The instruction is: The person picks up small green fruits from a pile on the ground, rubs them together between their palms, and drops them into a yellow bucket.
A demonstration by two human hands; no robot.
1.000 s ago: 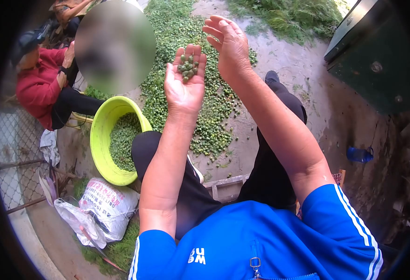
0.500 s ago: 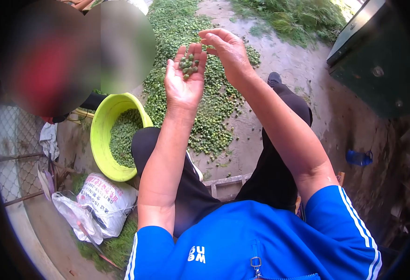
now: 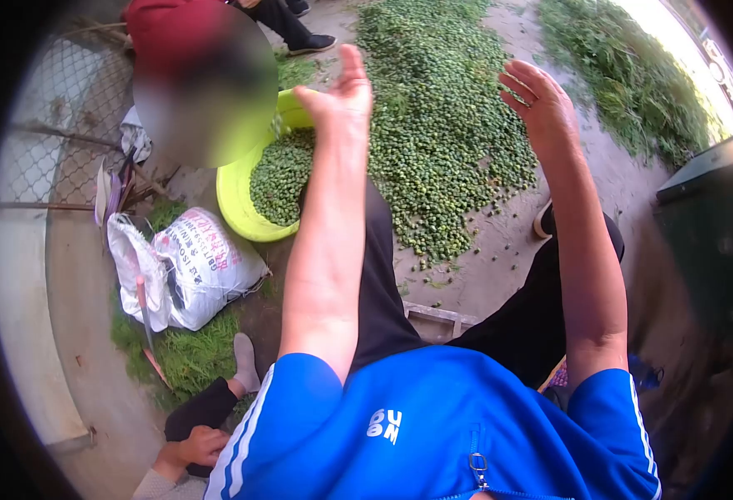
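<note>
My left hand (image 3: 343,90) is raised at the right side of the yellow-green tub (image 3: 231,196), its fingers stretched and thumb apart. I see nothing in it, though part of the palm is turned away. Small round green fruits (image 3: 279,179) fill the lower part of the tub, and a pale green blur shows near its far rim. On the right, my right hand (image 3: 542,108) hovers over the edge of a wide spread of the same green fruits (image 3: 441,133) on the ground. Its fingers are slightly bent and apart, with nothing visible in them.
A white printed sack (image 3: 204,267) stands left of my leg, beside a pink-handled tool (image 3: 144,304). Feathery green cuttings (image 3: 625,71) lie at the upper right, near a dark green box (image 3: 717,217). One person in dark red (image 3: 175,29) sits beyond the tub; another's hand (image 3: 202,446) shows lower left.
My left hand held several green fruits in its palm; now none show there, and it is nearer the tub. My hands have moved apart, and the view has turned left.
</note>
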